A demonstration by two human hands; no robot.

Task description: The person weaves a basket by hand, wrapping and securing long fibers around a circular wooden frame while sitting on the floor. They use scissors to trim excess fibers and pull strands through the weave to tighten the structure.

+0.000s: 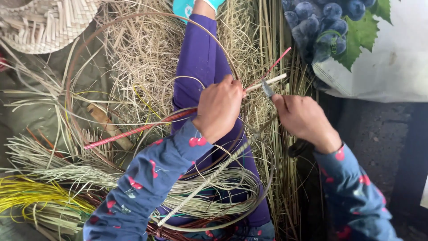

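Note:
My left hand (219, 108) is closed around a bundle of grass partly wrapped in pink-red strip (133, 130), which runs left and down from the fist. A pale stalk end (269, 82) and a thin pink strand (278, 60) stick out to the right of the fist. My right hand (305, 119) grips a small metal blade (267, 88), its tip touching the pale stalk end. Both hands are above my leg in purple trousers (198, 58). A thin brown cane hoop (73, 67) arcs around the work.
Loose dry grass (142, 49) lies under the leg. Bundles of pale, yellow and brown strips (40, 192) lie at lower left. A woven straw piece (44, 22) sits top left. A white bag printed with grapes (356, 40) is at upper right, above dark ground (379, 134).

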